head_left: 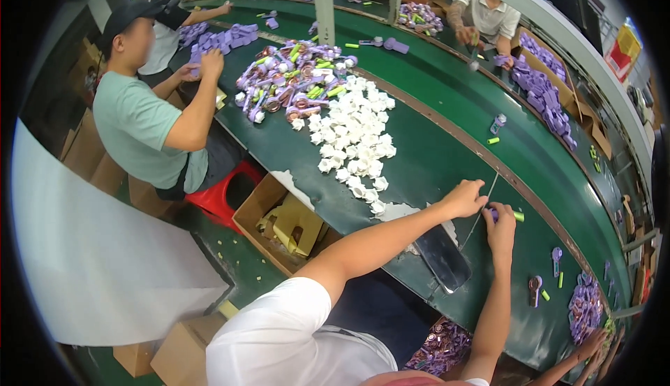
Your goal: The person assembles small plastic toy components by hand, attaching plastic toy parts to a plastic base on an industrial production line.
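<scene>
My right hand (500, 231) is closed round a small purple plastic piece (494, 214), mostly hidden by the fingers. A lime-green cylinder (518, 216), battery-like in shape, sticks out beside those fingertips; whether it is joined to the piece I cannot tell. Just to the left, my left hand (463, 199) hovers over the green worktop with its fingers apart and nothing visible between them. Below both hands lies a dark phone-like slab (445, 260) near the table edge. White plastic parts (356, 135) form a heap to the left, against a pile of purple handheld devices and green cylinders (289, 79).
A green conveyor (447, 86) curves along the far side. Two purple devices, one at the near right (534, 290), lie beside green cylinders. Another purple pile (585, 309) sits by other people's hands (592, 344). A carton (279, 225) stands below the table edge; co-workers sit around.
</scene>
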Tool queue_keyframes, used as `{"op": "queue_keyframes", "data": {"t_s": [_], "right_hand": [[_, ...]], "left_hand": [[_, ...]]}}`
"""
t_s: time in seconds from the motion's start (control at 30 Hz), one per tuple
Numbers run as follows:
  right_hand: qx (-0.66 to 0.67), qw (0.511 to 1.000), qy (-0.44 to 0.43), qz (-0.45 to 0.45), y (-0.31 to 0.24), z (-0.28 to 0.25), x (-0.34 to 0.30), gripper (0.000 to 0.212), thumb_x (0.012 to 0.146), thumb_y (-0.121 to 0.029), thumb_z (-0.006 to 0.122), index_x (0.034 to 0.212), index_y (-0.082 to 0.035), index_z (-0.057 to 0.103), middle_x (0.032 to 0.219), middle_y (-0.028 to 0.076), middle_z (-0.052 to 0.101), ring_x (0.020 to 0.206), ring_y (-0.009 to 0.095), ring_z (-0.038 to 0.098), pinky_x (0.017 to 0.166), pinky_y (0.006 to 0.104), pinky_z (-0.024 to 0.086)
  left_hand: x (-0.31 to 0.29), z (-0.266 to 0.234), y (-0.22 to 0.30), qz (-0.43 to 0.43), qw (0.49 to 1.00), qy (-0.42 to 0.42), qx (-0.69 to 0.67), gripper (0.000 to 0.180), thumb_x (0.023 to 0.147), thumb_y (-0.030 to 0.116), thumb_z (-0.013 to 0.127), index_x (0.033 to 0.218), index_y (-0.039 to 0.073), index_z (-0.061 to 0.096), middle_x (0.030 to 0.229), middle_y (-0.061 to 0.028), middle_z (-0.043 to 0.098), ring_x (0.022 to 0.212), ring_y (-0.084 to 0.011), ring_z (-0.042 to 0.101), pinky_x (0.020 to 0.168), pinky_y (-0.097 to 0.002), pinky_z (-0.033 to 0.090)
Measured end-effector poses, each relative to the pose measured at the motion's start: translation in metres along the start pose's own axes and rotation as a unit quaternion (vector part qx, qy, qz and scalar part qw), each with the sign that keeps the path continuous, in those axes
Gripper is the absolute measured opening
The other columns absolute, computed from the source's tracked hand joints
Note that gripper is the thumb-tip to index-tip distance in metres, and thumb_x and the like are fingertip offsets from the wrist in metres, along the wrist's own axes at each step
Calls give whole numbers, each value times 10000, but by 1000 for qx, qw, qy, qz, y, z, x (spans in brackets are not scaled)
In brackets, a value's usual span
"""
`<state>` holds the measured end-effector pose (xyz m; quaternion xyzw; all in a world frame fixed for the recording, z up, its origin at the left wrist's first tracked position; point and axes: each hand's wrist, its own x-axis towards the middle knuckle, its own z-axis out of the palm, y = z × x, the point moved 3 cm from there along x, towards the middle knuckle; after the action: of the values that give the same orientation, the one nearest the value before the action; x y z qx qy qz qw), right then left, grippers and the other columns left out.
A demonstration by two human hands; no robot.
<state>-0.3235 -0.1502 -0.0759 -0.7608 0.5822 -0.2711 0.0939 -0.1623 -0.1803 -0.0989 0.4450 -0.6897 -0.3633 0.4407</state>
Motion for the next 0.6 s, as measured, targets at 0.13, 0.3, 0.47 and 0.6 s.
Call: {"op": "queue_keyframes", "data": {"t_s": [0.13, 0.3, 0.47, 0.6], "right_hand": [[170, 975, 109, 95, 1, 0, 17, 286, 904, -193, 669, 1065, 43, 663, 839, 140, 690, 733, 193, 643, 654, 340, 495], [490, 855, 2, 166, 17, 2, 62, 410, 984, -243, 563, 1198, 107, 562, 1083, 132, 639, 875, 141, 631, 732, 266, 519], [-11, 983, 146, -110, -69, -13, 59, 484, 968, -222, 550, 1299, 121, 468, 1325, 307, 491, 993, 393, 658, 854, 391, 532], [-201, 978, 48, -5, -118, -12, 62, 512, 940, -226, 564, 1366, 25, 433, 1247, 321, 524, 969, 464, 637, 812, 494, 535]], "left_hand": [[1, 17, 12, -98, 968, -37, -230, 545, 927, 260, 629, 1343, -56, 471, 812, -126, 676, 690, -171, 649, 617, -304, 531], [4, 7, 19, 133, 979, 46, -145, 598, 885, 178, 683, 1405, 15, 436, 1122, -146, 544, 1018, -232, 568, 822, -331, 487], [4, 10, 14, 35, 965, 70, -250, 389, 879, 110, 668, 1224, -20, 546, 1071, -99, 661, 1004, -113, 563, 823, -310, 484], [8, 7, 4, 77, 936, 55, -338, 406, 880, 100, 673, 1244, -9, 528, 1165, -82, 631, 1088, -144, 546, 915, -318, 454]]}}
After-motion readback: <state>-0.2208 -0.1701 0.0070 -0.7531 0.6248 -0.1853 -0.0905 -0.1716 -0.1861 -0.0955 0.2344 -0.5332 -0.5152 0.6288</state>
